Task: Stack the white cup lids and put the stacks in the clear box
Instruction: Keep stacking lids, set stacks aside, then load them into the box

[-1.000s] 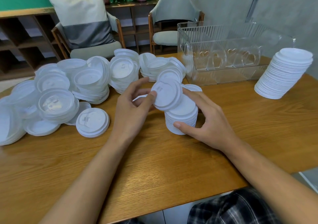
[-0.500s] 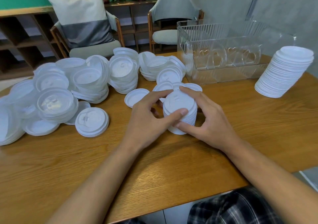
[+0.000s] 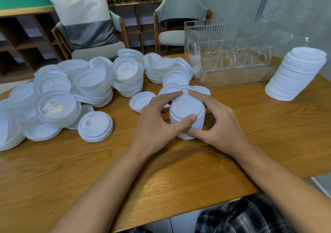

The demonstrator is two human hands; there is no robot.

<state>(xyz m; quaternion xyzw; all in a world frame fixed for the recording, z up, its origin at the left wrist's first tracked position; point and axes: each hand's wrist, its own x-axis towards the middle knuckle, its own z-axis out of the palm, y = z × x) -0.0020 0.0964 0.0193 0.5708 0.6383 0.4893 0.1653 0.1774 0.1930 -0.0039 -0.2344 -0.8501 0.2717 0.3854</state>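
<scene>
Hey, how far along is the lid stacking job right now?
Early on. Done: one tall stack stands on the table right of the clear box, but no white lids show inside it. In hand: the left hand and right hand both grip a short stack mid-table. To do: a large heap of loose lids at the left, plus moving both stacks into the box.

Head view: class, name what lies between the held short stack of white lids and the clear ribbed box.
Some loose white plastic lids, then bare wooden table, in head view.
</scene>
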